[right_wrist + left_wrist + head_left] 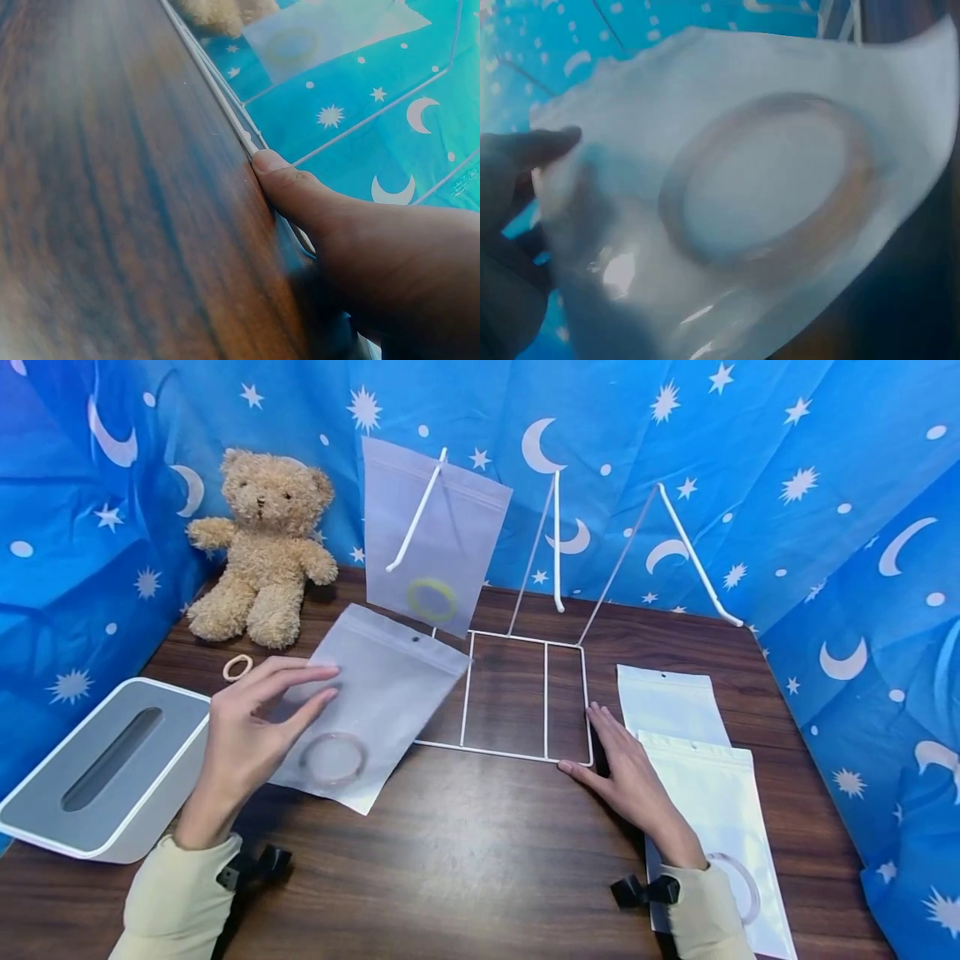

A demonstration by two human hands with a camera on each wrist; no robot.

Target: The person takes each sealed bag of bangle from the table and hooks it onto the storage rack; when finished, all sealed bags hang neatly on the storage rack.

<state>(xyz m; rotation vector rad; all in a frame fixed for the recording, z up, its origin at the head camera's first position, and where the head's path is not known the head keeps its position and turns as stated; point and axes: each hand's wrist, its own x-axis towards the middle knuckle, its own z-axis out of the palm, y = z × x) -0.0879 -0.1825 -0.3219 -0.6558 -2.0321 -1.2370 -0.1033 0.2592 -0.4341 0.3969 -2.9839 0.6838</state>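
Note:
My left hand [251,718] pinches the left edge of a frosted zip bag [390,693] and holds it tilted in the air. A pinkish ring [769,180] shows through the bag in the left wrist view, which is blurred. At the front right corner of a white wire display rack [545,702], my right hand [633,777] rests with its fingers fairly straight. Its thumb [289,180] presses the rack's front bar against the table. Another frosted bag [450,535], with a yellow ring inside, hangs by the rack's left hook [416,510].
Two white zip bags overlap at the right; the nearer bag [697,802] contains a ring. The rack's middle hook [558,543] and right hook [697,556] jut forward. At the left are a grey-topped tissue box [135,827], a beige hair tie [237,668] and a teddy bear [262,547].

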